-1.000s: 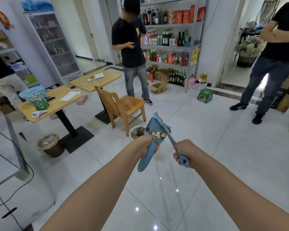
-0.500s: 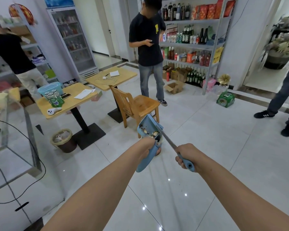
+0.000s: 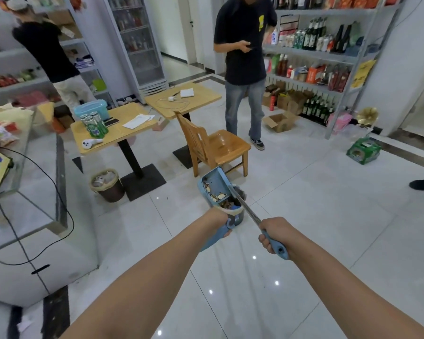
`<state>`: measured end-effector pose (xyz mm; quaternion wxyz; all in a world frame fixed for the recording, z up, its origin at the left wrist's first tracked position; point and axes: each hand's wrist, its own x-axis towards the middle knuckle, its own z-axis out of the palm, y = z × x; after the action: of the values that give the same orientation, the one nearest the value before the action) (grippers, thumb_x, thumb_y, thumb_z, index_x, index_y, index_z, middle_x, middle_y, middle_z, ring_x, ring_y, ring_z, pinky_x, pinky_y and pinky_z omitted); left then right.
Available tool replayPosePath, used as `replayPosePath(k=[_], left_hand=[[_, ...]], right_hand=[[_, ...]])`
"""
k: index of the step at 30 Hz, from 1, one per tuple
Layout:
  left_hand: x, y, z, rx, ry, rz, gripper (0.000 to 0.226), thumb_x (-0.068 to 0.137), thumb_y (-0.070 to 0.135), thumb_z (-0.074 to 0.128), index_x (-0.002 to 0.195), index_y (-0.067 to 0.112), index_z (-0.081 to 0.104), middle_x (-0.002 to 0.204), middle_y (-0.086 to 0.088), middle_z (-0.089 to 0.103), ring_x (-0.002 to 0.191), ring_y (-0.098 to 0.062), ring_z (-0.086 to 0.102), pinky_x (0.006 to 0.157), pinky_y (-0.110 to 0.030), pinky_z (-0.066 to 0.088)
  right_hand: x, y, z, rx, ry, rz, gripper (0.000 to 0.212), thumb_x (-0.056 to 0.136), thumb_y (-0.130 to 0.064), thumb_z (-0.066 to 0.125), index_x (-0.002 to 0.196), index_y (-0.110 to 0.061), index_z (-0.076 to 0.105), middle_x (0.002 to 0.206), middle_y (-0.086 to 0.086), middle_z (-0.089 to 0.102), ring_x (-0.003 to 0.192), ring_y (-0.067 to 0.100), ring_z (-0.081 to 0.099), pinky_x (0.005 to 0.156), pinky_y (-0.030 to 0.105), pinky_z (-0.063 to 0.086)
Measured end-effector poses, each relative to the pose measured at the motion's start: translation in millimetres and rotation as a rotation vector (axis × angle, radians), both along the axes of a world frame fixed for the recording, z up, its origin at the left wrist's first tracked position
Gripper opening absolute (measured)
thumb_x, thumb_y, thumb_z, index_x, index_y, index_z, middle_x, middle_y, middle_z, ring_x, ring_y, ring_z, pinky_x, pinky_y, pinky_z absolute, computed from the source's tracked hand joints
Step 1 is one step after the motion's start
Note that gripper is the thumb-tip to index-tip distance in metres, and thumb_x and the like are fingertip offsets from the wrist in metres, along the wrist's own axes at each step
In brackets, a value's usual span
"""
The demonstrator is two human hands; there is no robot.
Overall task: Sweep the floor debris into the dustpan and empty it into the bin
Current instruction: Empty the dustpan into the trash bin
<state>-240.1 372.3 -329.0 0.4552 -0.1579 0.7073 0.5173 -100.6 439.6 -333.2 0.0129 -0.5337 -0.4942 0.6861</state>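
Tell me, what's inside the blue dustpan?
The dustpan holds pale, shell-like scraps bunched near its lower end, above a small bin. The broom lies across it and covers part of the pile, so the rest is hidden.

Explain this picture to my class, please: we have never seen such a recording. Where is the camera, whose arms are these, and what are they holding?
There is no machine here. The camera sits on a person's head and looks forward and down, so the two bare arms are that person's own. The left hand grips a blue dustpan with swept-up debris in it, tilted over a small bin on the white tiled floor. The right hand grips the blue-handled brush, whose head reaches to the pan. Behind stand a wooden chair, two wooden tables and a second bin. Other people stand by the shelves.
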Motion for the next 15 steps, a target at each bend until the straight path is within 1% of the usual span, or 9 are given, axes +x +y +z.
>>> replayPosePath(k=[2, 3, 5, 7, 8, 10, 12, 14, 15], left_hand=[[13.3, 8.2, -1.0, 0.024, 0.001, 0.079, 0.038, 0.1, 0.007, 0.039, 0.062, 0.01, 0.034, 0.015, -0.005, 0.03, 0.014, -0.016, 0.035, 0.027, -0.01, 0.028], [19.7, 13.9, -1.0, 0.029, -0.016, 0.169, 0.039, 0.099, 0.007, 0.038, 0.06, 0.01, 0.033, 0.016, -0.007, 0.031, 0.02, -0.018, 0.035, 0.028, -0.014, 0.025], [28.4, 27.2, -11.2, 0.029, -0.022, 0.226, 0.04, 0.097, 0.005, 0.038, 0.059, 0.011, 0.03, 0.022, -0.003, 0.035, 0.035, -0.019, 0.03, 0.033, -0.019, 0.021], [40.9, 39.0, -12.5, 0.013, -0.022, 0.236, 0.038, 0.096, 0.003, 0.04, 0.06, 0.009, 0.031, 0.045, -0.011, 0.038, 0.05, -0.02, 0.027, 0.044, -0.025, 0.025], [45.0, 46.2, -16.4, -0.009, -0.007, 0.225, 0.036, 0.097, 0.001, 0.04, 0.062, 0.008, 0.033, 0.058, -0.013, 0.036, 0.056, -0.022, 0.03, 0.05, -0.028, 0.028], [58.1, 57.2, -8.7, -0.035, -0.026, 0.196, 0.023, 0.097, -0.001, 0.039, 0.075, 0.004, 0.04, 0.073, -0.012, 0.038, 0.073, -0.025, 0.039, 0.063, -0.03, 0.036], [65.3, 68.6, -5.5, -0.094, -0.019, 0.177, 0.005, 0.097, -0.001, 0.041, 0.096, 0.004, 0.042, 0.08, -0.013, 0.042, 0.083, -0.029, 0.046, 0.069, -0.029, 0.04], [69.3, 75.8, -4.4, -0.092, -0.02, 0.19, 0.007, 0.098, 0.0, 0.042, 0.101, 0.004, 0.038, 0.093, -0.014, 0.045, 0.102, -0.033, 0.053, 0.077, -0.03, 0.043], [71.5, 78.3, -2.0, -0.102, -0.014, 0.221, 0.006, 0.098, 0.001, 0.042, 0.102, 0.004, 0.038, 0.1, -0.013, 0.044, 0.109, -0.033, 0.053, 0.081, -0.031, 0.043]], right_hand=[[13.8, 21.0, -2.6, -0.006, -0.013, 0.037, 0.012, 0.095, -0.008, 0.038, 0.088, -0.005, 0.048, 0.064, 0.013, 0.044, 0.024, 0.01, 0.038, 0.031, 0.014, 0.031], [21.4, 31.3, -3.0, -0.008, -0.021, 0.057, 0.012, 0.095, -0.007, 0.038, 0.089, -0.005, 0.048, 0.063, 0.012, 0.044, 0.024, 0.01, 0.037, 0.031, 0.014, 0.03], [37.4, 52.2, -4.8, -0.023, -0.02, 0.087, 0.011, 0.094, -0.006, 0.037, 0.088, -0.006, 0.046, 0.062, 0.012, 0.042, 0.024, 0.01, 0.035, 0.031, 0.013, 0.029], [53.2, 69.6, -4.2, -0.035, -0.012, 0.106, 0.008, 0.093, -0.005, 0.036, 0.09, -0.008, 0.043, 0.061, 0.011, 0.04, 0.025, 0.01, 0.032, 0.032, 0.012, 0.026], [60.6, 76.6, -4.7, -0.039, -0.015, 0.109, 0.008, 0.093, -0.005, 0.036, 0.092, -0.009, 0.043, 0.061, 0.011, 0.039, 0.025, 0.009, 0.032, 0.031, 0.012, 0.025], [73.1, 88.1, -5.7, -0.058, -0.016, 0.118, 0.007, 0.093, -0.005, 0.037, 0.093, -0.008, 0.044, 0.062, 0.01, 0.04, 0.024, 0.009, 0.033, 0.031, 0.012, 0.026], [79.8, 98.4, -5.8, -0.085, -0.007, 0.111, 0.007, 0.093, -0.006, 0.038, 0.092, -0.008, 0.044, 0.062, 0.01, 0.04, 0.023, 0.008, 0.034, 0.03, 0.011, 0.027], [82.8, 106.7, -3.0, -0.101, -0.004, 0.104, 0.007, 0.093, -0.006, 0.038, 0.09, -0.008, 0.044, 0.062, 0.01, 0.041, 0.023, 0.008, 0.034, 0.03, 0.01, 0.028], [83.9, 110.0, -1.0, -0.108, -0.003, 0.104, 0.008, 0.093, -0.007, 0.038, 0.089, -0.008, 0.044, 0.062, 0.01, 0.041, 0.023, 0.009, 0.034, 0.03, 0.01, 0.028]])
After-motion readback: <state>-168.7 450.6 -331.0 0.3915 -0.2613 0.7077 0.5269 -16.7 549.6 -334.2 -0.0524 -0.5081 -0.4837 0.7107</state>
